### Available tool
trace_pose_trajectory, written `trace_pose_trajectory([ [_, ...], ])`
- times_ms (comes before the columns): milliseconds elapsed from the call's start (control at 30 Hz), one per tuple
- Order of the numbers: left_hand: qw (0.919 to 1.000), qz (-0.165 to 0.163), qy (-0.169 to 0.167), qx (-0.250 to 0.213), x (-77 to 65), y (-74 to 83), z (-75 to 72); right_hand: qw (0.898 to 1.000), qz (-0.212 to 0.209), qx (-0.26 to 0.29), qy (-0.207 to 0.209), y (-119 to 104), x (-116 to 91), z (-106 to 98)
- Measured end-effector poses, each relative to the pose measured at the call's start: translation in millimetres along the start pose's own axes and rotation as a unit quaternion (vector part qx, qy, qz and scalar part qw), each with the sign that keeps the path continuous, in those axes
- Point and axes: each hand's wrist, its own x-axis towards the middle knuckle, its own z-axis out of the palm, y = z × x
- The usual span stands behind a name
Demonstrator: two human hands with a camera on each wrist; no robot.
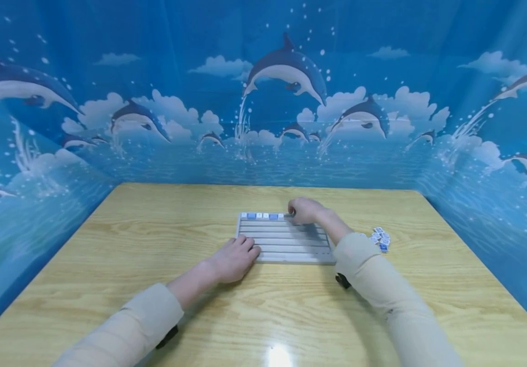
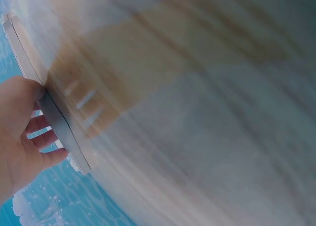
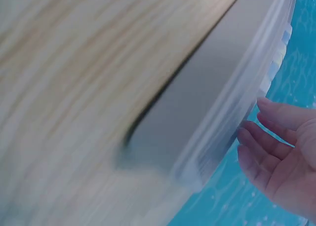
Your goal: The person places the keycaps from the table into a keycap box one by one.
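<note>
A grey slotted tray [image 1: 286, 242] with parallel grooves lies on the table. Along its far groove, from the left end, stands a row of small white and blue tiles [image 1: 262, 216]. My left hand [image 1: 235, 257] grips the tray's near left corner; in the left wrist view the thumb lies against its front side and the fingers reach round the edge. At the far groove, just right of the last tile, is my right hand [image 1: 307, 210] with bent fingers. The right wrist view shows its thumb [image 3: 284, 112] near the tile row; whether a tile is between the fingertips is hidden.
A loose pile of white and blue tiles [image 1: 380, 238] lies right of the tray, beside my right forearm. The wooden table [image 1: 190, 214] ends at a blue dolphin-print curtain [image 1: 263, 163] at the back and both sides.
</note>
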Motion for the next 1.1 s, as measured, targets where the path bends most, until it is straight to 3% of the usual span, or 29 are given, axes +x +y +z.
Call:
trace_pose_trajectory([
  [333, 0.9994, -0.015, -0.030, 0.006, 2.6, 1.4, -0.1, 1.000, -0.019, 0.008, 0.012, 30.3, -35.2, -11.1],
  [733, 0.9994, -0.015, -0.030, 0.008, 2.1, 2.0, -2.8, 0.996, -0.010, 0.032, 0.085, 79.8, -74.8, -11.9],
  [1100, 0.9997, -0.010, -0.021, 0.013, 2.7, 0.1, 1.0, 0.996, 0.032, 0.045, 0.071, 108.6, -102.8, -8.8],
])
